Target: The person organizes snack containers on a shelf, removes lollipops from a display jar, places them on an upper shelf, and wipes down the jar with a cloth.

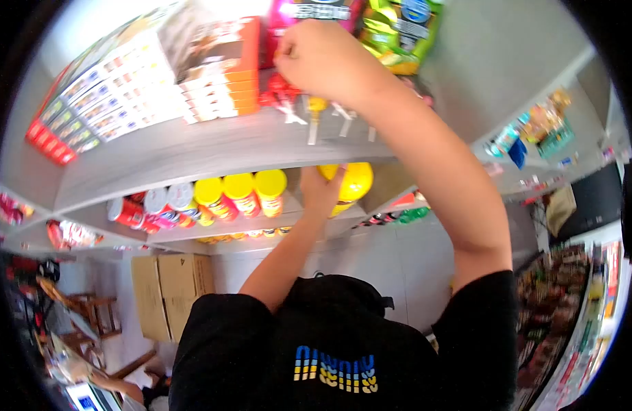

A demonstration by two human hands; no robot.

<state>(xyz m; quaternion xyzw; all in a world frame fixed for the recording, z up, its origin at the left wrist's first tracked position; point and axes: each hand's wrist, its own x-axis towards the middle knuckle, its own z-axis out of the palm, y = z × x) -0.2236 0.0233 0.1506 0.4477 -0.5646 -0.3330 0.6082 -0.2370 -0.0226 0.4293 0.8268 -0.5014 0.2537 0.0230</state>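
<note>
My left hand (320, 188) is wrapped round the side of a rounded yellow container (357, 179) at the lower shelf, below the board's edge. Above it, over the upper shelf, my right hand (312, 56) is closed, knuckles up, in front of a pink bag (280, 19). Its fingertips are mostly hidden, so what they hold cannot be made out. Just under that hand, a red-wrapped lollipop (281, 89) and a yellow lollipop (317, 105) lie with their white sticks toward the shelf's front edge. Some blur covers this spot.
Stacked boxes (117, 85) and orange boxes (227, 75) stand on the upper shelf (192, 144). A green bag (401, 34) leans at its back. Yellow-lidded canisters (239, 188) line the shelf below. A cardboard carton (166, 294) stands on the floor; another person's arm (117, 383) shows lower left.
</note>
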